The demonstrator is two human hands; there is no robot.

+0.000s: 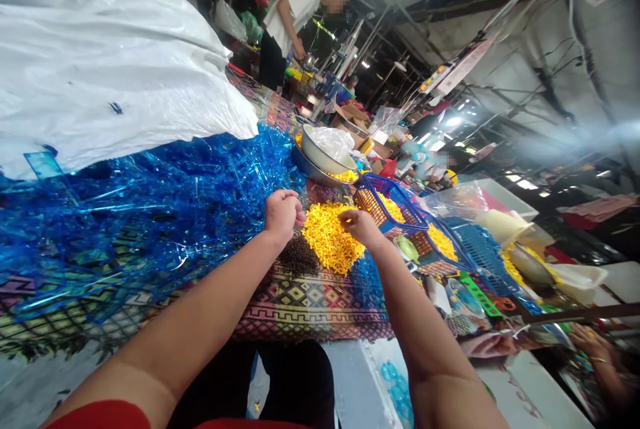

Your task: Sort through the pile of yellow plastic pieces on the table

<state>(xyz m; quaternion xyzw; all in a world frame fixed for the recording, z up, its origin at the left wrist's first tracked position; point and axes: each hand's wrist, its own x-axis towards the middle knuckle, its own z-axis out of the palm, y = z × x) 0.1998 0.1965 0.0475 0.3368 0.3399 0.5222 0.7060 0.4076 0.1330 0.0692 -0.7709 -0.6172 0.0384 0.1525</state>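
Observation:
A heap of small yellow plastic pieces (333, 239) lies on the patterned cloth (300, 302) in front of me. At its left edge my left hand (283, 212) is closed, fingers curled in; anything inside is hidden. My right hand (361, 225) hovers over the heap's right side, thumb and fingertips pinched together, on something too small to name. Beside the heap, below my left hand, sits a pile of small dark brown pieces (299, 255). Blue transparent plastic parts (210, 189) spread over the left of the table, close to my left hand.
A large white sack (110, 49) stands at the left. Bowls (325, 152) are behind the heap. Blue baskets (395, 199) with yellow pieces stand to the right, near a green strip (480, 294). A person in a white shirt (303, 5) stands at the back; another person's hand (595, 345) shows far right.

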